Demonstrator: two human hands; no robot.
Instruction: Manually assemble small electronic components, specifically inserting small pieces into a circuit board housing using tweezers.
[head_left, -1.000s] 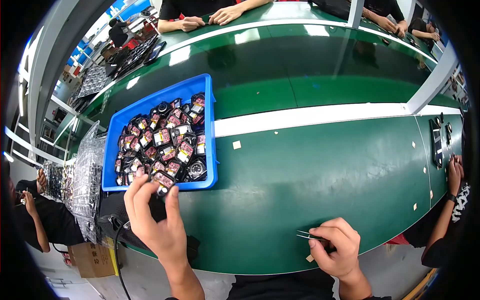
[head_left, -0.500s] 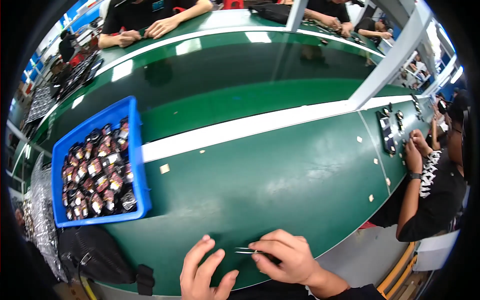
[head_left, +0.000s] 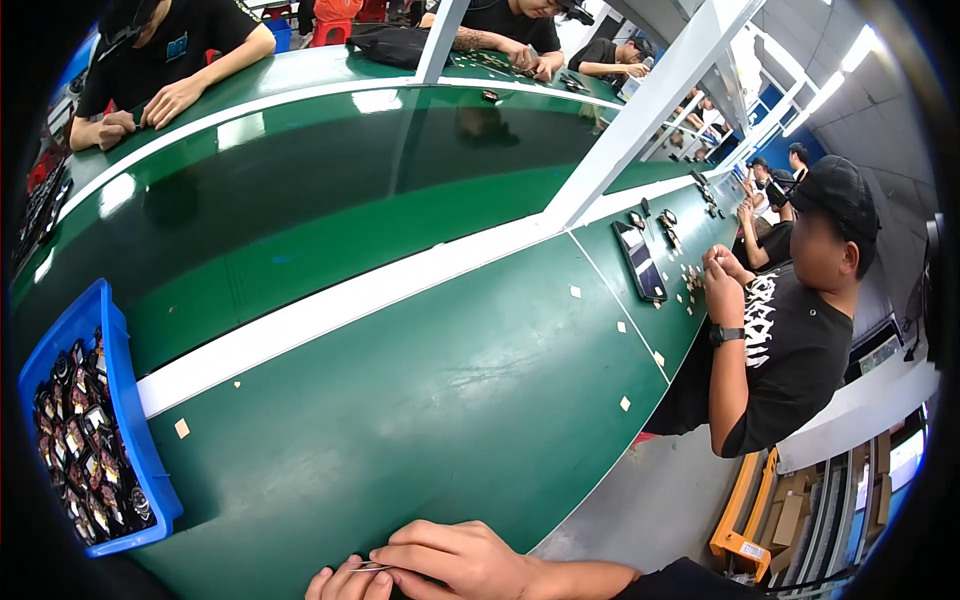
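Note:
At the lower edge of the head view, my right hand [head_left: 460,562] pinches a pair of thin metal tweezers [head_left: 368,567]. The tweezers' tips point left, at the fingers of my left hand [head_left: 347,583]. Those fingers are curled and close together, touching or nearly touching the right fingertips. Whatever the left fingers hold is hidden, and the lower part of that hand is cut off by the frame. Both hands are at the near edge of the green table [head_left: 380,400].
A blue bin [head_left: 150,455] full of small dark wrapped parts stands at the left. Small pale squares [head_left: 182,428] lie scattered on the table. A grey post [head_left: 640,120] rises from the white divider. To the right a co-worker [head_left: 790,340] works beside a black tray [head_left: 640,262]; others sit across.
The view has swung right, so the bin sits farther left and more of the co-worker shows. My hands have come together, the left fingers curling in at the tweezers' tips.

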